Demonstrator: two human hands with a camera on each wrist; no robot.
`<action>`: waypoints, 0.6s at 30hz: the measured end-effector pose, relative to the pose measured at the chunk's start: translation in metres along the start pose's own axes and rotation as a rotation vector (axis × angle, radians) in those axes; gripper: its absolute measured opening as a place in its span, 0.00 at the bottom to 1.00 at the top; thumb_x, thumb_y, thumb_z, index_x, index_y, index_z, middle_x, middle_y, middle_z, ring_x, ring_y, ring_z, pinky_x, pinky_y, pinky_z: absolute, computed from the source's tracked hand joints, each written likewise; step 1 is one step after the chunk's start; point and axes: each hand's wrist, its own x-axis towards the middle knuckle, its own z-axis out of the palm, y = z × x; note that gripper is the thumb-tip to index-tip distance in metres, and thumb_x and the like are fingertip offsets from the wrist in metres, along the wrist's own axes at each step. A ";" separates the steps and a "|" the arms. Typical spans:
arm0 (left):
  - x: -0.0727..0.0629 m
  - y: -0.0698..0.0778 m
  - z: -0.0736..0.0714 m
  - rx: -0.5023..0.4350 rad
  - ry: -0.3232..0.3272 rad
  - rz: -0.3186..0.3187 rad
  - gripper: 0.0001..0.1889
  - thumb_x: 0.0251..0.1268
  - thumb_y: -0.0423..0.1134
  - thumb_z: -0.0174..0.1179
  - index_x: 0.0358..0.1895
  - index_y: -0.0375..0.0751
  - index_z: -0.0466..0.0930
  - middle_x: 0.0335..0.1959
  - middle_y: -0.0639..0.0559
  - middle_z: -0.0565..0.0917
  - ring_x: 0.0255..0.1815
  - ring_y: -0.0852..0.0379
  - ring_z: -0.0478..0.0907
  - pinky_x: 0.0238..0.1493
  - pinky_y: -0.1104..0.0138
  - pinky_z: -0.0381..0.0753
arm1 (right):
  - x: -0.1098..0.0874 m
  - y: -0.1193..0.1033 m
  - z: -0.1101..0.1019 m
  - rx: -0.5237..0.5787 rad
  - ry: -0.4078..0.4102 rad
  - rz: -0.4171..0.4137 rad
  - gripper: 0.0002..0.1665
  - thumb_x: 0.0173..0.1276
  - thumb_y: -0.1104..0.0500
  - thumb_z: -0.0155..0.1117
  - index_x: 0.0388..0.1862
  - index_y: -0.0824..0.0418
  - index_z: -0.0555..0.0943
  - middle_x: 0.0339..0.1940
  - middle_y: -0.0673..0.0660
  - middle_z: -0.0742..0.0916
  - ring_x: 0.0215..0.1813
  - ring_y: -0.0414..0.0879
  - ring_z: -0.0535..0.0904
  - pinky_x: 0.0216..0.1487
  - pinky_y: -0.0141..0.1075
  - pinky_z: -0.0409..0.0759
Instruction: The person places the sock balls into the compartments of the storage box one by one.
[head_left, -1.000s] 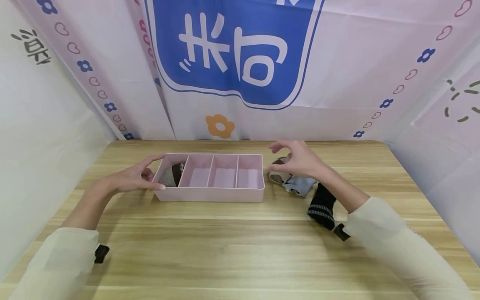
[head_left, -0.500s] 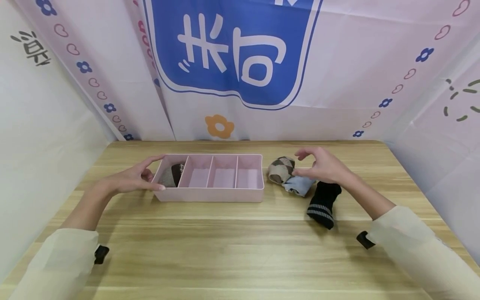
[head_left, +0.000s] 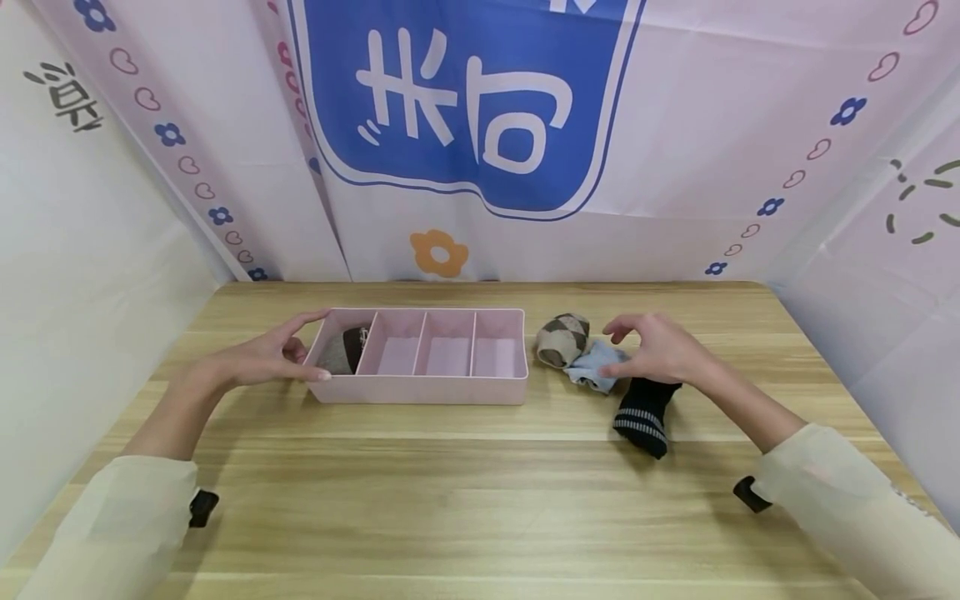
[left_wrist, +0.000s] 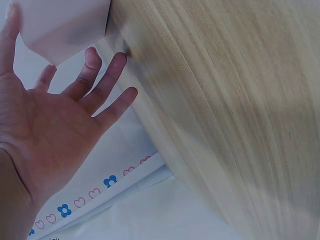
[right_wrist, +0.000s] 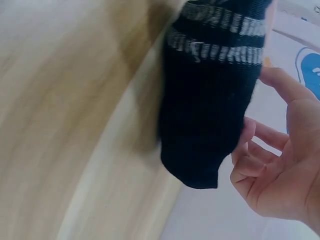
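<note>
My left hand (head_left: pixel 262 354) grips the left end of a pink divided box (head_left: pixel 420 390), thumb at the near corner and index finger at the far corner. The left wrist view has its other fingers spread beneath the box (left_wrist: pixel 65 30). In the box's leftmost compartment lies a grey and dark brown sock (head_left: pixel 341 352). My right hand (head_left: pixel 660 350) is at the light blue sock (head_left: pixel 590 367), thumb and index finger apart on its right side; whether they touch it is unclear. Below that hand lies a black sock (head_left: pixel 642 421) with grey stripes, large in the right wrist view.
A rolled brown and beige argyle sock (head_left: pixel 562 340) sits between the box and the blue sock. All stand on a wooden table (head_left: pixel 450 500). A printed cloth (head_left: pixel 660 150) hangs behind the table's far edge, with pale cloth at both sides.
My right hand has moved right and lower, away from the argyle sock beside the box to the light blue sock. The left hand and box have stayed still.
</note>
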 end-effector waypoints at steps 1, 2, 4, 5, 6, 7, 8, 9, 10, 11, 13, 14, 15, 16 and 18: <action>0.000 0.000 0.000 -0.001 0.000 -0.002 0.54 0.63 0.39 0.71 0.84 0.39 0.41 0.30 0.48 0.71 0.35 0.54 0.68 0.37 0.65 0.70 | 0.000 0.000 0.001 -0.009 -0.007 0.004 0.39 0.57 0.44 0.82 0.59 0.68 0.82 0.49 0.63 0.88 0.56 0.63 0.82 0.57 0.59 0.77; 0.000 0.000 0.000 -0.001 0.001 -0.003 0.54 0.63 0.39 0.71 0.84 0.39 0.42 0.30 0.49 0.71 0.35 0.54 0.68 0.37 0.65 0.69 | 0.000 0.000 0.002 -0.018 -0.016 0.013 0.40 0.57 0.43 0.82 0.59 0.67 0.83 0.49 0.62 0.88 0.55 0.62 0.82 0.56 0.58 0.78; 0.000 0.000 -0.001 0.001 0.003 -0.003 0.54 0.63 0.39 0.71 0.84 0.39 0.42 0.30 0.49 0.71 0.35 0.55 0.68 0.37 0.65 0.69 | 0.000 0.000 0.005 -0.039 -0.029 0.025 0.40 0.55 0.42 0.83 0.59 0.66 0.83 0.48 0.61 0.88 0.53 0.59 0.83 0.53 0.56 0.79; 0.000 0.001 -0.001 -0.001 0.004 -0.003 0.54 0.63 0.39 0.71 0.84 0.39 0.42 0.31 0.49 0.71 0.35 0.54 0.67 0.37 0.65 0.69 | 0.000 0.000 0.005 -0.050 -0.036 0.026 0.41 0.55 0.41 0.83 0.58 0.66 0.83 0.48 0.60 0.88 0.51 0.58 0.83 0.51 0.55 0.79; 0.000 0.001 -0.001 0.001 0.006 -0.003 0.54 0.63 0.39 0.71 0.84 0.39 0.42 0.31 0.49 0.71 0.35 0.55 0.67 0.37 0.65 0.69 | 0.000 -0.001 0.006 -0.059 -0.042 0.028 0.41 0.54 0.40 0.83 0.58 0.66 0.83 0.47 0.60 0.88 0.50 0.57 0.83 0.49 0.54 0.80; 0.000 0.001 -0.001 -0.001 0.007 -0.002 0.54 0.63 0.39 0.71 0.84 0.39 0.42 0.31 0.49 0.71 0.35 0.54 0.67 0.37 0.65 0.69 | 0.001 -0.001 0.007 -0.070 -0.046 0.032 0.41 0.54 0.39 0.83 0.58 0.65 0.83 0.47 0.59 0.88 0.48 0.56 0.83 0.48 0.52 0.80; 0.000 0.001 -0.001 0.001 0.008 -0.003 0.54 0.63 0.39 0.71 0.84 0.39 0.42 0.31 0.49 0.71 0.35 0.54 0.67 0.37 0.65 0.69 | 0.001 -0.001 0.008 -0.081 -0.046 0.030 0.42 0.53 0.39 0.84 0.57 0.65 0.83 0.47 0.59 0.88 0.47 0.55 0.83 0.47 0.52 0.80; 0.000 0.001 0.000 -0.002 0.007 -0.005 0.54 0.63 0.39 0.71 0.84 0.39 0.42 0.31 0.49 0.71 0.35 0.54 0.67 0.37 0.65 0.69 | 0.002 -0.001 0.009 -0.093 -0.045 0.026 0.43 0.52 0.38 0.84 0.57 0.65 0.84 0.46 0.60 0.88 0.47 0.55 0.83 0.46 0.51 0.80; 0.000 0.001 -0.001 -0.003 0.007 -0.010 0.54 0.63 0.39 0.71 0.84 0.39 0.42 0.32 0.48 0.71 0.36 0.54 0.67 0.37 0.65 0.69 | 0.002 -0.001 0.010 -0.102 -0.045 0.022 0.43 0.52 0.38 0.84 0.57 0.65 0.83 0.46 0.60 0.88 0.46 0.55 0.83 0.46 0.51 0.80; 0.000 0.001 -0.001 -0.005 0.006 -0.011 0.54 0.63 0.39 0.71 0.84 0.39 0.42 0.32 0.48 0.71 0.36 0.54 0.67 0.37 0.65 0.69 | 0.002 -0.001 0.011 -0.108 -0.043 0.019 0.43 0.51 0.38 0.84 0.56 0.65 0.83 0.46 0.60 0.88 0.46 0.55 0.83 0.45 0.51 0.80; 0.000 0.001 -0.001 -0.002 0.004 -0.014 0.54 0.63 0.39 0.71 0.84 0.40 0.42 0.32 0.48 0.72 0.36 0.54 0.68 0.37 0.65 0.70 | 0.003 -0.001 0.012 -0.114 -0.037 0.018 0.42 0.51 0.39 0.84 0.56 0.65 0.84 0.46 0.61 0.88 0.45 0.55 0.83 0.44 0.50 0.80; 0.000 0.000 -0.001 0.001 0.005 -0.016 0.54 0.63 0.39 0.71 0.84 0.40 0.42 0.32 0.48 0.72 0.36 0.54 0.68 0.37 0.65 0.70 | 0.004 0.000 0.013 -0.114 -0.035 0.018 0.41 0.51 0.40 0.84 0.56 0.65 0.84 0.47 0.61 0.88 0.45 0.54 0.83 0.44 0.50 0.80; 0.000 0.000 -0.001 0.003 0.005 -0.016 0.54 0.63 0.39 0.71 0.84 0.40 0.42 0.32 0.47 0.72 0.36 0.54 0.68 0.38 0.65 0.70 | 0.004 0.000 0.014 -0.114 -0.034 0.016 0.40 0.52 0.41 0.84 0.55 0.65 0.84 0.46 0.61 0.88 0.44 0.54 0.83 0.43 0.49 0.80; 0.000 0.000 -0.001 0.008 0.006 -0.016 0.54 0.63 0.39 0.71 0.84 0.40 0.42 0.32 0.47 0.72 0.36 0.54 0.68 0.38 0.65 0.70 | 0.005 0.000 0.014 -0.110 -0.035 0.018 0.38 0.53 0.43 0.84 0.55 0.65 0.84 0.46 0.61 0.88 0.43 0.53 0.83 0.42 0.48 0.80; 0.000 0.000 -0.001 0.013 0.008 -0.016 0.54 0.63 0.40 0.71 0.84 0.40 0.42 0.33 0.47 0.72 0.37 0.53 0.68 0.38 0.65 0.70 | 0.006 0.001 0.015 -0.104 -0.034 0.018 0.35 0.54 0.46 0.83 0.55 0.65 0.84 0.45 0.60 0.88 0.42 0.51 0.82 0.41 0.46 0.79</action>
